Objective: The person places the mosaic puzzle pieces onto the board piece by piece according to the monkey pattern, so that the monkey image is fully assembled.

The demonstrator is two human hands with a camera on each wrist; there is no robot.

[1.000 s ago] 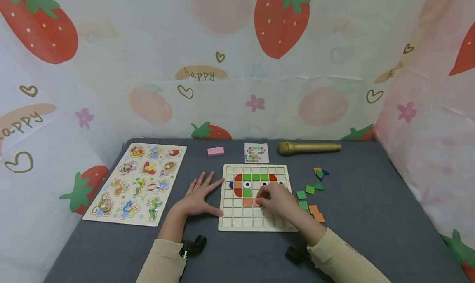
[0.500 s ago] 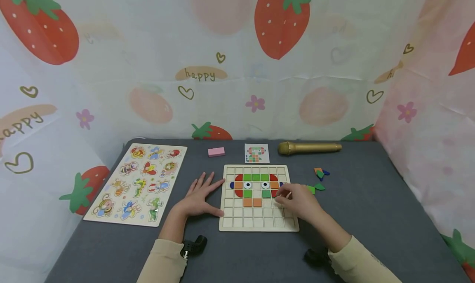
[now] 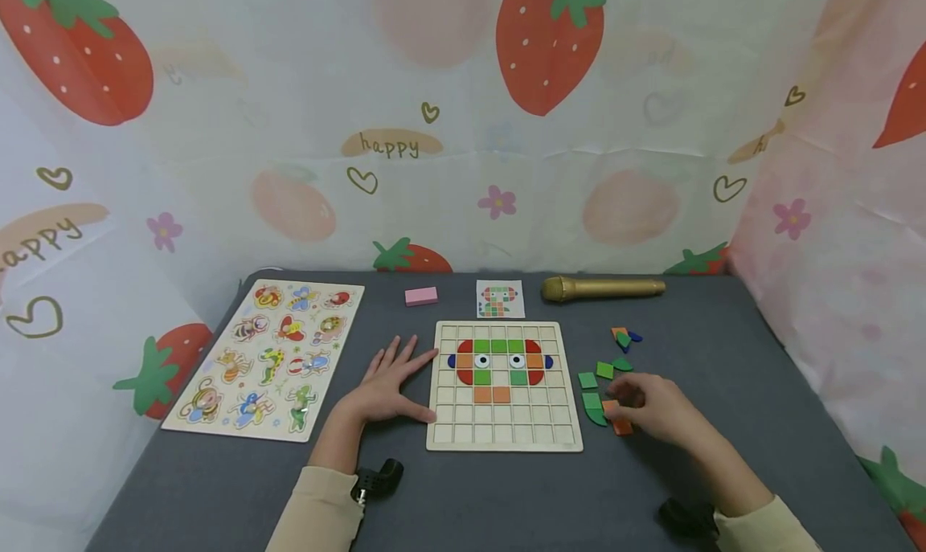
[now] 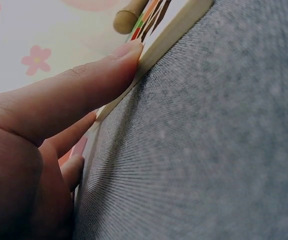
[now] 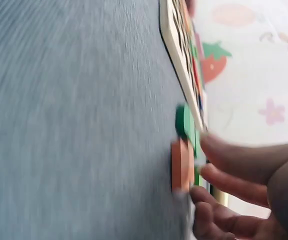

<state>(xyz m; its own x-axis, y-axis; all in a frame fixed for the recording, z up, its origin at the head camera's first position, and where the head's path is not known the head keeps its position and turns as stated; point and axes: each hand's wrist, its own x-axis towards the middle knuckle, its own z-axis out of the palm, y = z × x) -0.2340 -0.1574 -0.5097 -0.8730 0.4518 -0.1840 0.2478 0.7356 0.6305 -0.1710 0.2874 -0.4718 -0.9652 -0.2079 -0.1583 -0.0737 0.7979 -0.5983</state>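
My left hand [image 3: 383, 391] rests with fingers spread at the left edge of a wooden grid board [image 3: 504, 434]. In the left wrist view the thumb [image 4: 104, 75] touches the board's side. Red, green, orange and blue tiles and two eye tiles form a face pattern on the grid, with two orange tiles [image 3: 492, 394] beneath it. Right of the board, my right hand [image 3: 654, 407] hovers over loose orange tiles [image 3: 622, 428], thumb and fingers apart. The right wrist view has its fingertips beside the orange tiles [image 5: 176, 165], no pinch visible.
Loose green tiles [image 3: 587, 380] lie by the board's right edge, with a small mixed pile [image 3: 623, 339] farther back. Behind stand a pattern card [image 3: 500, 299], a pink block [image 3: 421, 296] and a gold microphone [image 3: 604, 288]. An insect picture board [image 3: 217, 415] lies left.
My right hand has moved right, off the grid board to the loose orange tiles, uncovering the right side of the pattern. The left hand has stayed in place.
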